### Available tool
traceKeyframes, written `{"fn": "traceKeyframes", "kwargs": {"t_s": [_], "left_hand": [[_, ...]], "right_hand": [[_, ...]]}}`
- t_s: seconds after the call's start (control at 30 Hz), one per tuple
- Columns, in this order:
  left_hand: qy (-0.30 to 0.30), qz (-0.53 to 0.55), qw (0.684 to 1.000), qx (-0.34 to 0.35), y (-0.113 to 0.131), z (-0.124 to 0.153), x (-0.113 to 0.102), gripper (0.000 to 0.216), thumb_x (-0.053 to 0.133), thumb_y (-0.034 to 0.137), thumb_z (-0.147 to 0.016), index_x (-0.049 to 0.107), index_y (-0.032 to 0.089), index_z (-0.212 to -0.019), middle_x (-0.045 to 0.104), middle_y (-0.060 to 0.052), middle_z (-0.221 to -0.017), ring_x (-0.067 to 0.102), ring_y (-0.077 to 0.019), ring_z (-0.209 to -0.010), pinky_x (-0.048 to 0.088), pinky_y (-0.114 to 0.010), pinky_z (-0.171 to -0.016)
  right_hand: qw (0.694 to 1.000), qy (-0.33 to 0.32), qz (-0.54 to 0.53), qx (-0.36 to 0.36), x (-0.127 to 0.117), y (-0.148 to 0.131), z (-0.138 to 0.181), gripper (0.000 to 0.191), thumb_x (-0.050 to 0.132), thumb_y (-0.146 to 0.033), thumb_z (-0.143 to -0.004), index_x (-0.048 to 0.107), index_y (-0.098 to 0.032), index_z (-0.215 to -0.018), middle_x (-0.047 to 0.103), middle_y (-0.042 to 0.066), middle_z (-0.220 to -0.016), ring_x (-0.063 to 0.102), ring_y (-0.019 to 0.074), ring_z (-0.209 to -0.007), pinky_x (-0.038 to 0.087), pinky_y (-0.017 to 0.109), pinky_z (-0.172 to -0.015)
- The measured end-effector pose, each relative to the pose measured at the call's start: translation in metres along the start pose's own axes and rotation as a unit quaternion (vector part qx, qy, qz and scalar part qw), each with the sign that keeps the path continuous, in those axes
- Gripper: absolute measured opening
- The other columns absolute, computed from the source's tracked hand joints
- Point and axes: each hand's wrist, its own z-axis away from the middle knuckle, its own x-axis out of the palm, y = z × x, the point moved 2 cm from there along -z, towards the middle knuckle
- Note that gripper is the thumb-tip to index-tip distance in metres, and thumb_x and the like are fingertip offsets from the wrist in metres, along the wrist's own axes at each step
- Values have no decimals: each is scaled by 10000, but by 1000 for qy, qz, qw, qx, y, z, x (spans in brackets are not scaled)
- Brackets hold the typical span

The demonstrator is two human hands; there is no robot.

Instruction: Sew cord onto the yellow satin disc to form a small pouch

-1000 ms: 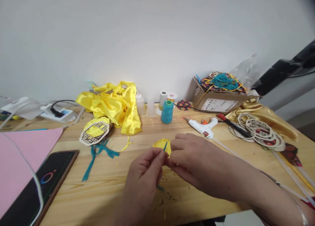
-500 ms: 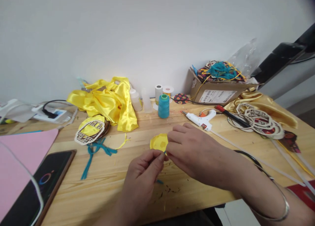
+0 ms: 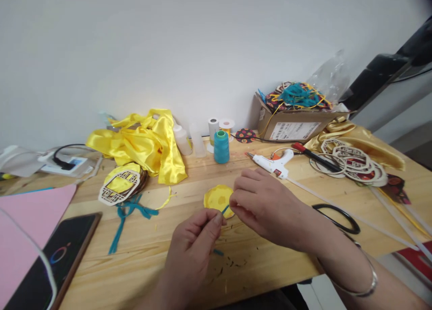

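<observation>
My left hand (image 3: 194, 247) is closed, pinching a thin teal cord (image 3: 224, 209) between thumb and forefinger. Its other end goes under the closed fingers of my right hand (image 3: 261, 202), which presses on the right edge of a small yellow fabric disc (image 3: 216, 197) lying on the wooden table (image 3: 151, 256). The two hands nearly touch just below the disc. A short teal cord scrap (image 3: 218, 252) lies beside my left hand. A metal bangle (image 3: 361, 285) is on my right wrist.
Yellow satin cloth (image 3: 145, 143), a fretwork fan piece (image 3: 119, 186) and teal ribbon (image 3: 130, 213) lie left. Thread spools (image 3: 221, 146), bottles, a glue gun (image 3: 273, 162), a cardboard box (image 3: 293, 125), stacked fretwork rings (image 3: 354, 162), black scissors handles (image 3: 335, 211), a phone (image 3: 50, 260) and pink paper (image 3: 23, 229) surround.
The view shifted a little. My hands moved slightly apart, exposing more of the yellow disc, and the teal cord end now lies lower, between my fingertips, instead of sticking up.
</observation>
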Motion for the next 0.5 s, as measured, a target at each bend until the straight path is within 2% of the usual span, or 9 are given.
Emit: {"fn": "traceKeyframes", "kwargs": {"t_s": [0.23,0.33,0.5], "left_hand": [[24,-4,1000,-6,-3,-1,0,226,568,358,-798,616,169,-684,401,56,-526,313,-87,-500,254,-197,-446],[35,21,999,-15,-1,-3,-1,211,585,363,-784,651,168,-741,385,60,-516,297,-85,-490,234,-199,-436],[91,36,995,-7,11,-8,-7,264,615,389,-754,699,146,-815,348,73,-456,238,-72,-445,173,-202,-402]], "right_hand": [[999,24,43,19,7,4,1,143,476,-170,-846,563,-168,-733,547,32,-768,427,179,-798,315,322,-720],[997,29,59,33,9,5,4,126,487,-158,-839,567,-166,-741,555,37,-785,430,182,-805,311,324,-719],[996,13,84,3,1,-2,11,132,497,-116,-832,550,-179,-729,542,28,-774,416,185,-784,294,336,-705]]}}
